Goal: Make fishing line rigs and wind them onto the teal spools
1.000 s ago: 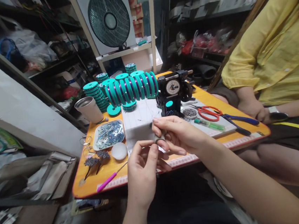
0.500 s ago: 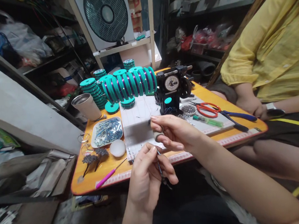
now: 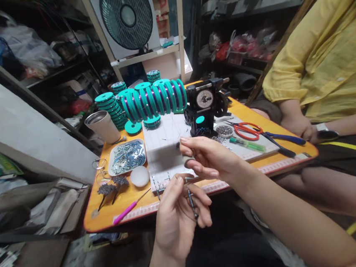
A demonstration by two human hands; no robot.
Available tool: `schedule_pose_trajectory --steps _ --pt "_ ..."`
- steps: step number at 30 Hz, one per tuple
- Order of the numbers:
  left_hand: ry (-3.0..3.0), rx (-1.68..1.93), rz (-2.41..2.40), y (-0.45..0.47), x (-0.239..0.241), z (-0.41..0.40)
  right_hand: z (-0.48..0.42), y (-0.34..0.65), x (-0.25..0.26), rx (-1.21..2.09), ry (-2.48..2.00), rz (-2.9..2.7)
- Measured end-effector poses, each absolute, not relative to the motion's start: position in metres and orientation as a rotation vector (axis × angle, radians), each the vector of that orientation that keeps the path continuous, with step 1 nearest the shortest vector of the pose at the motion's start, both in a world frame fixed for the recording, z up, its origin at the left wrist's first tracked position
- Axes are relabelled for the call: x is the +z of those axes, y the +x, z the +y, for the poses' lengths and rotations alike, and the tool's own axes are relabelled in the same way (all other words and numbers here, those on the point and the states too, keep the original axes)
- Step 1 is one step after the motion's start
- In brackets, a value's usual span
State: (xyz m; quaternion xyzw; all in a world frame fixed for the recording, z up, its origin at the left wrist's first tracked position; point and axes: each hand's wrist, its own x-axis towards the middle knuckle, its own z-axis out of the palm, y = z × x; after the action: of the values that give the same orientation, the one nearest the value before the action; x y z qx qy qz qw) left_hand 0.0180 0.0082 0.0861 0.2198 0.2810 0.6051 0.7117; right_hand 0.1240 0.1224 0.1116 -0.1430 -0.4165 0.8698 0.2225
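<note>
Gripping the dark beaded strand by its upper end, your left hand pinches thumb to forefinger; the strand hangs, long axis nearly twelve to six o'clock. Your right hand, farther from it, sits at two o'clock, fingers curled, hold unclear.

Yellow table: metal cup, parts tray, pink-handled tool.

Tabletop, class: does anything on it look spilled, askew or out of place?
Possibly one thing: small silvery pieces lie loose beside the round dish of similar-looking pieces, near the black machine. They look odd because they sit outside the dish, perhaps spilled. Nothing else stands out.
</note>
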Motion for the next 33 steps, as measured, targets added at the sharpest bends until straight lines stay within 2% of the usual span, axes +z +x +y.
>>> schedule_pose_trajectory --steps 14,22,26,29,33 --pt "0.508 1.419 0.727 0.022 0.085 0.003 0.122 0.124 0.112 2.412 -0.386 -1.104" --pt "0.697 1.453 0.813 0.02 0.094 0.016 0.135 0.136 0.134 1.717 -0.524 -1.865" --pt "0.811 1.419 0.871 0.018 0.1 0.031 0.138 0.142 0.149 1.56 -0.531 -2.09" --pt "0.829 1.394 0.848 0.017 0.1 0.037 0.14 0.144 0.149 1.69 -0.492 -2.057" --pt "0.762 1.435 0.763 0.017 0.099 0.04 0.141 0.142 0.139 2.234 -0.338 -1.615"
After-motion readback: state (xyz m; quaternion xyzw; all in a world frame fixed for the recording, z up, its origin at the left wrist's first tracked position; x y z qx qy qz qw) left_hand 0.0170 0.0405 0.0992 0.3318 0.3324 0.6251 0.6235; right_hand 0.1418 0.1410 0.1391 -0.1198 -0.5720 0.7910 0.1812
